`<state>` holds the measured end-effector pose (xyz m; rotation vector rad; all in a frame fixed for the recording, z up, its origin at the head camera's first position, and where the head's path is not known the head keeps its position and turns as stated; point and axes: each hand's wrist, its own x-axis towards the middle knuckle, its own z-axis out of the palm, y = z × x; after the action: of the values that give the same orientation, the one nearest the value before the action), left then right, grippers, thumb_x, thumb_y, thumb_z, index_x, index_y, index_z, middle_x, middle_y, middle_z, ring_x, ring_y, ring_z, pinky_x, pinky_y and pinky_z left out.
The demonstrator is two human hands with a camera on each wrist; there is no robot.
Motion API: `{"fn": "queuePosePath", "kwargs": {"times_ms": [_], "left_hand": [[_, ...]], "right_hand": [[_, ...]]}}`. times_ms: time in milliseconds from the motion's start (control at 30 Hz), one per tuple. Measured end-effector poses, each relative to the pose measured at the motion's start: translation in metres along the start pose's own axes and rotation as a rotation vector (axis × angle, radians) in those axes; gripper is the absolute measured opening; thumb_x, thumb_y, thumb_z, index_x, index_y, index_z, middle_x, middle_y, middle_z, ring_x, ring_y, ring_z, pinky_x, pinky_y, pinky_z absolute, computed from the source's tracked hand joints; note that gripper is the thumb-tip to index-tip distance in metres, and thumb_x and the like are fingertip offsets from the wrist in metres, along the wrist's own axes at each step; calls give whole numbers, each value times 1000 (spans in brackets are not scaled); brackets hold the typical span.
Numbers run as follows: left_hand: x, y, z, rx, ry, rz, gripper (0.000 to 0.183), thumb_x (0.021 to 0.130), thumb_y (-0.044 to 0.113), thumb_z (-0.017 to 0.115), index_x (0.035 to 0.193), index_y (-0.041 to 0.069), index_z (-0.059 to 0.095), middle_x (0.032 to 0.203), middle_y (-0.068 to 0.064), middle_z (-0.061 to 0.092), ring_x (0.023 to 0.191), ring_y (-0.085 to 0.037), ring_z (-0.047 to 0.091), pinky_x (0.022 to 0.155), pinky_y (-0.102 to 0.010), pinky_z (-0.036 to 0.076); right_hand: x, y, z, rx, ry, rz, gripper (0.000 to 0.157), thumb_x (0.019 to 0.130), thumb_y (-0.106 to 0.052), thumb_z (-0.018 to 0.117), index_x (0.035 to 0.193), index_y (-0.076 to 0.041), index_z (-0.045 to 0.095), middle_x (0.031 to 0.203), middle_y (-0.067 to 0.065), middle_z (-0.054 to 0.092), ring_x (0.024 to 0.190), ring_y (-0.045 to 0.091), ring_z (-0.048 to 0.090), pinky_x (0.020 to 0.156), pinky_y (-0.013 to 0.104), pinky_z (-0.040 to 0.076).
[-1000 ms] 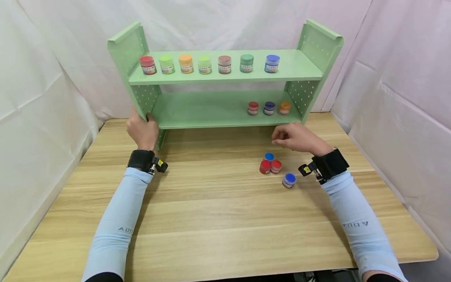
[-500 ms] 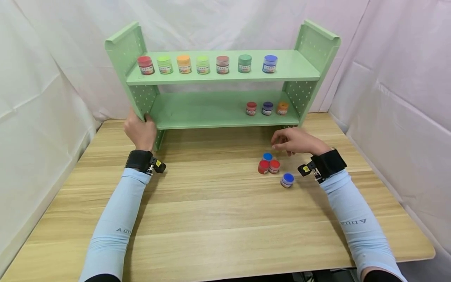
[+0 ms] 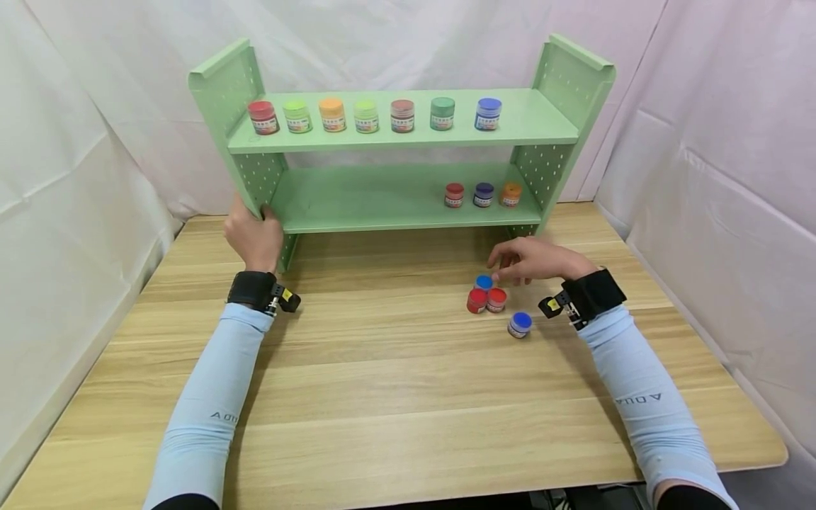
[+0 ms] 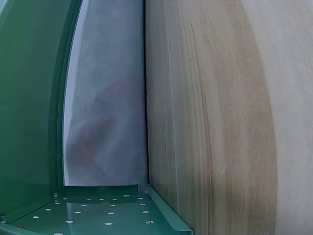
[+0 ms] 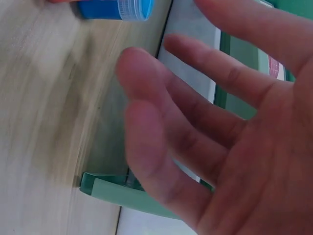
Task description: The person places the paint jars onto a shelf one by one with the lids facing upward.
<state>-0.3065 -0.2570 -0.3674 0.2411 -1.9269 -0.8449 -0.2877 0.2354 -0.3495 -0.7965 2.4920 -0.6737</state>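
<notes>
Main risk: right hand (image 3: pixel 532 259) closes on the blue-lidded jar (image 3: pixel 484 282) and shoves its neighbours. Cause would be tight packing: left red jar (image 3: pixel 476 301) and right red jar (image 3: pixel 496 300) crowd it on the side facing away from the green shelf (image 3: pixel 357 198). Second: a pinch on the lid alone could slip, little rim to hold. Third: left hand (image 3: pixel 253 234) grips the shelf's left side panel, so a careless tug there could shift the upper-board jars (image 3: pixel 403 117).

Fingers: right ones bent and apart, thumb close to index, pinching nothing. Thumb tip just beside the blue lid; right wrist view shows a gap. Left thumb on the panel's edge, other fingers mostly hidden behind it, can't tell their spread.

Jar: upright on the table (image 3: pixel 357 368), in front of the shelf, toward its right end. Small, squat, blue body, bright blue lid top, pale ridged band round the rim. Label not visible, body mostly hidden in head view. The outlying blue jar (image 3: pixel 520 324) stands farther out from the shelf, paler body.
</notes>
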Motion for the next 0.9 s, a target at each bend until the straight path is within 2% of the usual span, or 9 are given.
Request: {"fn": "queuePosePath", "kwargs": {"times_ms": [300, 633, 900], "left_hand": [[0, 1, 0, -15, 4, 0, 35, 81, 0, 52, 112, 9, 66, 112, -9, 72, 106, -23, 68, 91, -41, 51], [0, 4, -2, -17, -4, -16, 36, 81, -1, 52, 112, 7, 66, 113, -10, 71, 106, -24, 68, 92, -39, 51], [0, 2, 0, -11, -1, -12, 35, 81, 0, 52, 112, 8, 66, 112, -10, 72, 104, -25, 69, 91, -40, 52]], "right_hand": [[2, 3, 5, 23, -54, -30, 30, 89, -28, 68, 116, -16, 64, 98, 7, 69, 80, 21, 64, 68, 38, 55], [7, 3, 9, 8, -72, -24, 30, 90, -25, 66, 120, -21, 61, 103, 7, 68, 81, 19, 62, 68, 38, 54], [12, 6, 14, -13, -69, -59, 35, 91, -29, 65, 124, -19, 60, 107, 7, 66, 84, 18, 61, 68, 32, 53]]}}
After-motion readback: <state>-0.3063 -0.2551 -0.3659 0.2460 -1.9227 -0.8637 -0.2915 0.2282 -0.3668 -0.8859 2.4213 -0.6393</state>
